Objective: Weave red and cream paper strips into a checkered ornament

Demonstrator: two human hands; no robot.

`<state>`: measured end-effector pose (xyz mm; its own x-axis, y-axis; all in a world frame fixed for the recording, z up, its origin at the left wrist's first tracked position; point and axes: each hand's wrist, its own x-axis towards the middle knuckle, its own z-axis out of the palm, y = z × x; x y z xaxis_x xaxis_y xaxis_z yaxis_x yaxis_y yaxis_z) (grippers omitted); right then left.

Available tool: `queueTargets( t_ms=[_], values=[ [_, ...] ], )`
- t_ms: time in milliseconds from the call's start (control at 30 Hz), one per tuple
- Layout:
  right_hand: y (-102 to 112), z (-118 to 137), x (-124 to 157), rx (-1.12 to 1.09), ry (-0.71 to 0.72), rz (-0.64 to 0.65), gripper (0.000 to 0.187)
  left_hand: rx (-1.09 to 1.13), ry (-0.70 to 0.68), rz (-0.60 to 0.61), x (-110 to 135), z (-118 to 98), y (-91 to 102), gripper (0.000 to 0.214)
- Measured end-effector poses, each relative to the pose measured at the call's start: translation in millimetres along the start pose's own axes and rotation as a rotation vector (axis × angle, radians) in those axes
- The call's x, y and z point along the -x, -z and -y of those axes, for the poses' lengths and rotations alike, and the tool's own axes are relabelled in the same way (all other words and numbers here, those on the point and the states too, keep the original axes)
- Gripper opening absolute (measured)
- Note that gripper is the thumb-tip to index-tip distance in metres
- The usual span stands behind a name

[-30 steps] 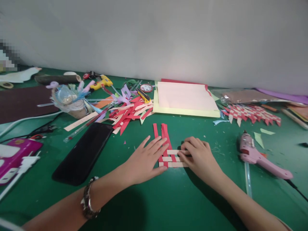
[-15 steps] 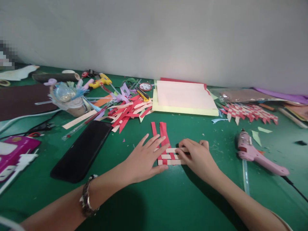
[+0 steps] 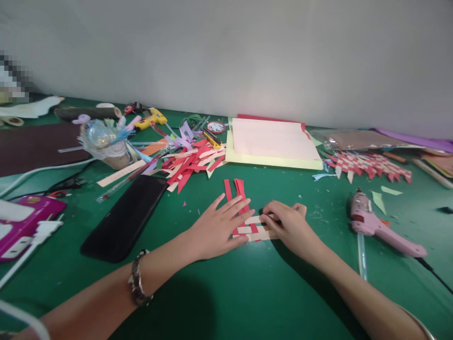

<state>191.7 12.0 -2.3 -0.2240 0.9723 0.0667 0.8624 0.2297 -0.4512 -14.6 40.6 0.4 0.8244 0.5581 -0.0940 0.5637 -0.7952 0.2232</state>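
Pinched in the bent fingers of the nearer right hand, the farthest pale strip runs leftward toward the left hand's spread fingers, crossing red strips that reach beyond them.

There are two hands, one left hand and one right hand, and one bracelet. The weave has three pale strips and at least two red strips; they overlap, so the exact red count is uncertain. One surface carries two glue guns, one pink glue gun and one yellow glue gun, plus one black phone, one utility knife, one round case, one stack of sheets and, by the pink one, two green scraps.
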Motion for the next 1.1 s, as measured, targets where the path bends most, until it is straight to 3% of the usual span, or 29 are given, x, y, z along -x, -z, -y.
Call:
queueTargets(
  t_ms=[300,500,633,767,1100],
  values=[
    [0,-9,1,0.14,0.033,-0.039,0.018,-0.008,0.004,-0.007,0,-1,2.2,0.056],
    [14,1,7,0.258,0.171,-0.218,0.013,-0.002,-0.006,0.008,5,5,2.3,0.061],
    [21,9,12,0.172,0.347,-0.018,0.016,-0.005,-0.021,-0.017,14,13,5.3,0.068],
    [20,11,12,0.117,0.366,0.157,0.019,-0.021,-0.027,-0.02,18,19,7.9,0.069],
    [20,5,11,0.031,0.335,0.195,0.017,-0.04,-0.055,0.034,16,27,10.6,0.057]
  ],
)
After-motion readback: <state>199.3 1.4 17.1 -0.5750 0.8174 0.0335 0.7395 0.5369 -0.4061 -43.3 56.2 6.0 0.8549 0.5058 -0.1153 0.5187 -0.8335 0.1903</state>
